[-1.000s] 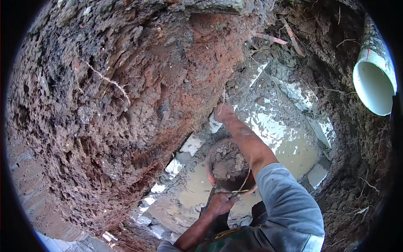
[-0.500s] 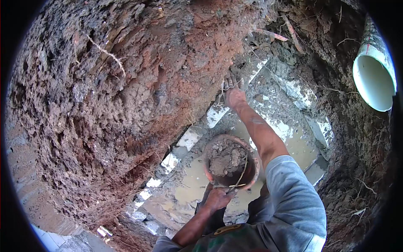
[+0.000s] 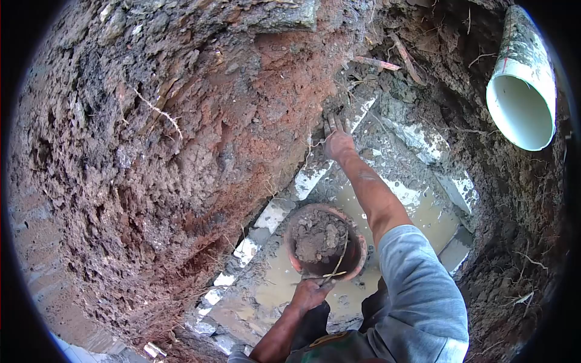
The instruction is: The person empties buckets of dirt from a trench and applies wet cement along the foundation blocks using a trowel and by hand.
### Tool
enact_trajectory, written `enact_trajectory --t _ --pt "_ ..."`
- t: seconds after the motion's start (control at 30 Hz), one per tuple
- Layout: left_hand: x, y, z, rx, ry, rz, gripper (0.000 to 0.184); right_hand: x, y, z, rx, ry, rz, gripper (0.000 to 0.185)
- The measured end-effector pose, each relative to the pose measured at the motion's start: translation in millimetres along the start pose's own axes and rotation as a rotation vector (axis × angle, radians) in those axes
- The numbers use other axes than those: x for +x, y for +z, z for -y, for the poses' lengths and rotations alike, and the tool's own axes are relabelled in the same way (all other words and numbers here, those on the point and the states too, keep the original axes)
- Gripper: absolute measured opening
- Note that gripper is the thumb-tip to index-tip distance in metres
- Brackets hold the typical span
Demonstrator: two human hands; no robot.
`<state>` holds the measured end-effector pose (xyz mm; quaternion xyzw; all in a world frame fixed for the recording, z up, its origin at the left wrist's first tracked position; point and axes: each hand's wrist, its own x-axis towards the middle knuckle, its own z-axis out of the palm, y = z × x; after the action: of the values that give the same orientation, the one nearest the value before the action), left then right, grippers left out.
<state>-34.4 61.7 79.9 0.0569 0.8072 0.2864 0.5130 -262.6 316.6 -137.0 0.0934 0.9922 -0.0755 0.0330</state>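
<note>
A round reddish-brown bucket (image 3: 362, 257) stands in the muddy pit, partly filled with grey clods of mud (image 3: 321, 236). My left hand (image 3: 310, 294) is closed on the near rim of the bucket, where a thin yellowish handle or cord (image 3: 341, 257) crosses the opening. My right hand (image 3: 339, 142) reaches far forward, fingers stretched out onto mud at the foot of the earth wall, beside a row of white-topped blocks (image 3: 310, 180). It holds nothing that I can see. The fingertips lie in shadow against the dark soil.
A steep reddish earth wall (image 3: 230, 121) rises on the left. At the upper right, a wide pale pipe (image 3: 525, 106) sticks out of the soil. Muddy water (image 3: 433, 221) covers part of the pit floor. Several roots and sticks (image 3: 407, 57) poke from the far bank.
My right hand's fingers have straightened and spread at nearly the same spot. The view has shifted a little; the left hand stays on the bucket.
</note>
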Motion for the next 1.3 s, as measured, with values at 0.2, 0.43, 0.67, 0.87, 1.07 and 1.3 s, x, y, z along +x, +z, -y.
enact_trajectory --t 0.2,0.43,0.67,0.87,1.07,1.3 --pt "-1 3 -2 0.054 -0.105 0.041 0.035 21 -39 -11 0.188 -0.001 0.501 0.034" --pt "-14 4 -65 0.125 -0.191 0.139 0.038 -178 -49 -58 0.488 0.422 0.332 0.043" --pt "-24 39 -114 0.111 0.008 0.095 0.042 -412 -112 -71 0.550 0.756 0.642 0.046" --pt "-20 70 -171 0.358 0.166 0.079 0.058 -485 -115 -42 1.688 1.492 0.578 0.030" --pt "-47 126 -266 0.491 0.263 0.168 0.051 -504 -152 -70 1.978 1.745 0.187 0.005" --pt "-58 186 -329 0.468 0.310 0.185 0.049 -542 -264 -143 0.536 1.004 0.090 0.046"
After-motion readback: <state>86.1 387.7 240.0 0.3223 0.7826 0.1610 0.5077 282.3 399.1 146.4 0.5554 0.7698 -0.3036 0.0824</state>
